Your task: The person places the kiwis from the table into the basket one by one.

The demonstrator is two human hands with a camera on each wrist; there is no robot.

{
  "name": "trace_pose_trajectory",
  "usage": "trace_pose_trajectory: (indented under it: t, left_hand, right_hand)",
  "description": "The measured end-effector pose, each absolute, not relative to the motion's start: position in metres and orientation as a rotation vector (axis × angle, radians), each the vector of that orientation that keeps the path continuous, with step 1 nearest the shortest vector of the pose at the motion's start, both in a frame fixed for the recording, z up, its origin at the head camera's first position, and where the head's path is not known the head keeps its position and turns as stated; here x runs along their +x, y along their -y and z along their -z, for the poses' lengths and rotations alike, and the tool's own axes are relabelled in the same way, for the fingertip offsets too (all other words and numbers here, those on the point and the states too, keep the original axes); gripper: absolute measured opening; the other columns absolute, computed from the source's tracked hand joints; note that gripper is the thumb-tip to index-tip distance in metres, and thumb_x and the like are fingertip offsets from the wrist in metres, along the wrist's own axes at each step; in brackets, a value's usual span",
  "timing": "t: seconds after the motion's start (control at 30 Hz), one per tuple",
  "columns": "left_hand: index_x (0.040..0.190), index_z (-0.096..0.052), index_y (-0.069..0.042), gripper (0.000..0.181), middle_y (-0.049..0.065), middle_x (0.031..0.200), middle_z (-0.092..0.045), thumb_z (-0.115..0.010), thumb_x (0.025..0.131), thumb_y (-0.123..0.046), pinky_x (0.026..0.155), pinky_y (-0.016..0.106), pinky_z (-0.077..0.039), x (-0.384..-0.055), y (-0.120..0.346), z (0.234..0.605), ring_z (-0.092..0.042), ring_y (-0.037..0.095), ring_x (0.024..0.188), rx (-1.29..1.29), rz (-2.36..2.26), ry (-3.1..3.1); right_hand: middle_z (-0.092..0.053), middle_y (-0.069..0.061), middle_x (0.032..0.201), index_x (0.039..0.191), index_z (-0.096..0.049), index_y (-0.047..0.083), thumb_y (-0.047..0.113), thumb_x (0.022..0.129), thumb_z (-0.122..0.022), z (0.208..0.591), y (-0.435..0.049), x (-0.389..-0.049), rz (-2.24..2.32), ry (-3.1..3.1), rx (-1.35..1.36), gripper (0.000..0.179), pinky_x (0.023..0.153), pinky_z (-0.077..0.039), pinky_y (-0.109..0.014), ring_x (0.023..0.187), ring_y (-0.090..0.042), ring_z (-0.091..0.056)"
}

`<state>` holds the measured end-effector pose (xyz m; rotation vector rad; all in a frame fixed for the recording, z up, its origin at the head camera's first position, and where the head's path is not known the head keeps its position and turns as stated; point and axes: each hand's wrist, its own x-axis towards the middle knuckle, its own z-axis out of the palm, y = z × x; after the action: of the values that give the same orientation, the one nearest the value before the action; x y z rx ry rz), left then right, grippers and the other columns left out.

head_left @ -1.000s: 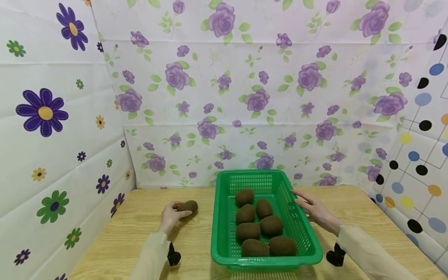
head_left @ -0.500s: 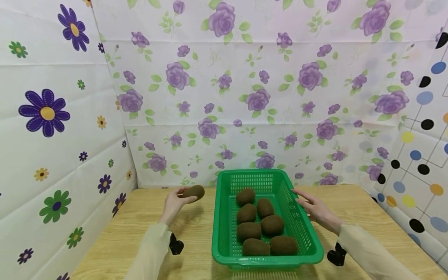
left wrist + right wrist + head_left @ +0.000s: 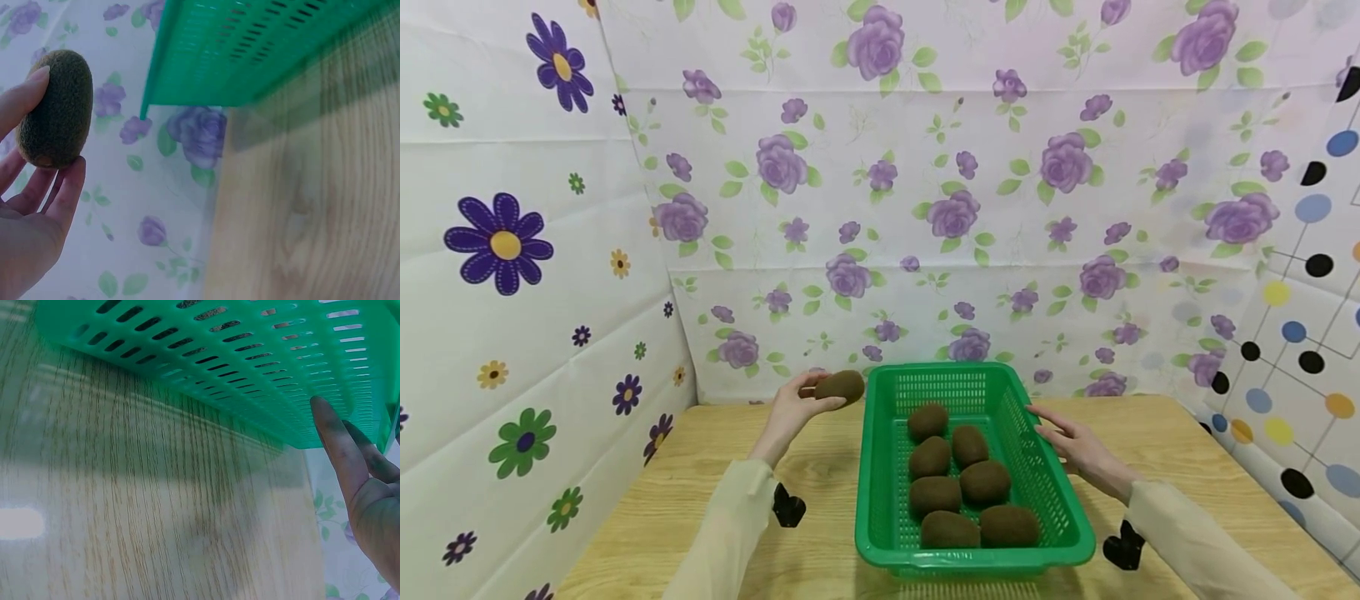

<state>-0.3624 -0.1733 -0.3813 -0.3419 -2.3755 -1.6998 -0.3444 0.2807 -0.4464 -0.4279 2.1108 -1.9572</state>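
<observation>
In the head view my left hand [image 3: 798, 409] holds a brown fuzzy kiwi [image 3: 842, 387] above the table, just left of a green plastic basket [image 3: 861, 500]. The left wrist view shows the thumb on one side of this kiwi [image 3: 59, 112] and fingertips at its lower end. Inside the basket lie several more kiwis [image 3: 985, 482], spread over its floor. My right hand [image 3: 1084, 450] rests against the basket's right side near the rim, its fingers fairly straight. Seen from the right wrist, a digit of that hand [image 3: 359, 469] touches the slotted outer wall [image 3: 250, 369].
The basket stands on a light wood-grain table [image 3: 820, 517]. Behind it hangs a white cloth with purple roses [image 3: 955, 217]. Patterned cloths also flank the table, with daisies [image 3: 505, 245] on the left and coloured dots on the right.
My left hand has lifted the kiwi off the table and carried it up and right toward the basket's left rim. The right hand and basket have stayed in place.
</observation>
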Motion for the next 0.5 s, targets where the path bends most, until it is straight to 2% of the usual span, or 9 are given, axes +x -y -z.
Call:
trace_pose_trajectory:
  t: [0.07,0.17,0.27,0.33,0.37,0.4,0.47,0.5]
  left_hand:
    - [0.12,-0.056,-0.012,0.053,0.007,0.118,-0.052,-0.077,0.073,-0.027,0.079,0.042,-0.044,-0.36,0.168,0.375,-0.048,0.025,0.102,-0.419,1.714,2.377]
    - [0.121,-0.056,-0.011,0.053,0.008,0.115,-0.052,-0.076,0.074,-0.027,0.079,0.043,-0.043,-0.357,0.159,0.366,-0.048,0.025,0.101,-0.52,1.717,2.398]
    - [0.121,-0.055,-0.01,0.051,0.008,0.114,-0.053,-0.075,0.076,-0.024,0.079,0.042,-0.043,-0.347,0.147,0.353,-0.048,0.024,0.102,-0.609,1.716,2.436]
    - [0.121,-0.055,-0.008,0.049,0.009,0.113,-0.052,-0.073,0.078,-0.02,0.079,0.041,-0.043,-0.339,0.138,0.343,-0.047,0.025,0.102,-0.671,1.727,2.459]
    - [0.122,-0.054,-0.007,0.049,0.01,0.114,-0.052,-0.073,0.078,-0.018,0.079,0.041,-0.043,-0.334,0.133,0.337,-0.047,0.026,0.102,-0.696,1.734,2.469]
    - [0.122,-0.054,-0.005,0.048,0.011,0.114,-0.052,-0.072,0.079,-0.016,0.079,0.041,-0.043,-0.33,0.128,0.332,-0.047,0.027,0.103,-0.72,1.737,2.479]
    - [0.123,-0.053,-0.002,0.048,0.013,0.115,-0.051,-0.071,0.08,-0.013,0.081,0.042,-0.042,-0.324,0.119,0.324,-0.046,0.029,0.103,-0.767,1.732,2.494]
    - [0.122,-0.053,-0.002,0.047,0.013,0.115,-0.052,-0.071,0.08,-0.013,0.081,0.042,-0.042,-0.324,0.115,0.322,-0.046,0.029,0.103,-0.79,1.721,2.499]
  right_hand:
    - [-0.032,-0.027,0.134,0.145,-0.019,0.012,0.023,0.098,-0.042,0.446,-0.281,-0.344,1.962,-2.11,-0.419,0.054,0.073,-0.047,-0.05,0.103,-0.033,-0.053]
    - [-0.052,-0.019,0.104,0.146,-0.018,0.012,0.022,0.098,-0.042,0.446,-0.282,-0.344,1.956,-2.103,-0.432,0.055,0.073,-0.047,-0.05,0.091,-0.027,-0.058]
    - [-0.053,-0.019,0.1,0.146,-0.017,0.011,0.023,0.098,-0.042,0.445,-0.282,-0.343,1.947,-2.102,-0.448,0.055,0.073,-0.047,-0.05,0.088,-0.027,-0.058]
    - [-0.052,-0.019,0.107,0.146,-0.016,0.01,0.023,0.098,-0.041,0.444,-0.282,-0.343,1.937,-2.11,-0.466,0.055,0.072,-0.047,-0.05,0.09,-0.028,-0.057]
    - [-0.053,-0.018,0.104,0.146,-0.016,0.01,0.024,0.098,-0.042,0.444,-0.281,-0.343,1.935,-2.114,-0.46,0.055,0.072,-0.048,-0.049,0.088,-0.027,-0.058]
    - [-0.054,-0.016,0.099,0.146,-0.017,0.011,0.024,0.098,-0.042,0.444,-0.281,-0.343,1.934,-2.116,-0.457,0.055,0.072,-0.048,-0.049,0.087,-0.026,-0.058]
    - [-0.049,-0.004,0.075,0.146,-0.018,0.012,0.024,0.098,-0.042,0.444,-0.281,-0.343,1.935,-2.108,-0.442,0.055,0.071,-0.048,-0.047,0.077,-0.02,-0.057]
    - [-0.048,0.001,0.073,0.146,-0.017,0.011,0.024,0.098,-0.043,0.444,-0.281,-0.343,1.937,-2.102,-0.446,0.055,0.071,-0.049,-0.047,0.076,-0.018,-0.057]
